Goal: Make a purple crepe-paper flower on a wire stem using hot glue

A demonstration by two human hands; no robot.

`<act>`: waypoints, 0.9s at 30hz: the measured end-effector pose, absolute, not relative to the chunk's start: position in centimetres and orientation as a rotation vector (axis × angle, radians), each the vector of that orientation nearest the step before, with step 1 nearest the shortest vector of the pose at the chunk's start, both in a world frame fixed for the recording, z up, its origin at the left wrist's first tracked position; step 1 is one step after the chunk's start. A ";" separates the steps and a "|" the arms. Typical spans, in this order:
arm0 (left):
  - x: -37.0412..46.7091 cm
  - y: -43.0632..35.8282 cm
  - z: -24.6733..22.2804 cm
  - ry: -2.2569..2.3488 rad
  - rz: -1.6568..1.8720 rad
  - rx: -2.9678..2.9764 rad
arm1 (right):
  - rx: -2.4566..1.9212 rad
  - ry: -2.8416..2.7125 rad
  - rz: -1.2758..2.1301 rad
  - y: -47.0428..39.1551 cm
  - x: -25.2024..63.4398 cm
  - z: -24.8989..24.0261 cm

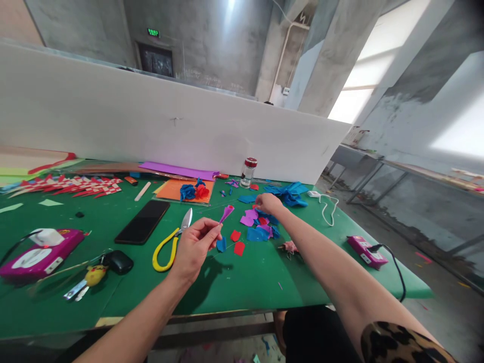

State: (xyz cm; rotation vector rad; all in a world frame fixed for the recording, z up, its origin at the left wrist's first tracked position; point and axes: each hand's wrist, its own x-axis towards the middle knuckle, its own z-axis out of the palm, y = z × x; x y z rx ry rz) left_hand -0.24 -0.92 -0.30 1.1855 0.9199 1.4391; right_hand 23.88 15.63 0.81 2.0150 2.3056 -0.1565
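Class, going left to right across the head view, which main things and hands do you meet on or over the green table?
First magenta box, black phone, left hand, rolled purple paper, red-lidded jar, right hand, white plug, second magenta box.

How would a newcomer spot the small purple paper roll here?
On the green-covered table, find the yellow-handled metal scissors. Right of them, the person's left hand pinches the purple paper roll, red showing at its wider end. Unlike the loose purple, red and blue paper scraps nearby, it is held off the table.
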 end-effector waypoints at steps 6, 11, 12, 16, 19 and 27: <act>-0.2 -1.0 -0.4 0.924 1.439 1.188 | 1.969 2.311 -0.152 15.6 22.4 -0.6; -0.1 -1.0 -0.3 0.929 1.439 1.185 | 1.987 2.294 -0.112 15.5 21.4 -2.2; -0.1 -1.1 -0.3 0.931 1.442 1.183 | 1.989 2.298 -0.106 15.4 21.3 -2.4; -0.2 -1.0 -0.3 0.928 1.447 1.180 | 2.000 2.313 -0.119 15.3 21.5 -2.3; -0.2 -1.0 -0.3 0.914 1.445 1.190 | 1.997 2.316 -0.181 15.4 22.4 -1.7; -0.1 -1.0 -0.4 0.904 1.452 1.173 | 2.025 2.327 -0.251 15.4 24.7 -0.8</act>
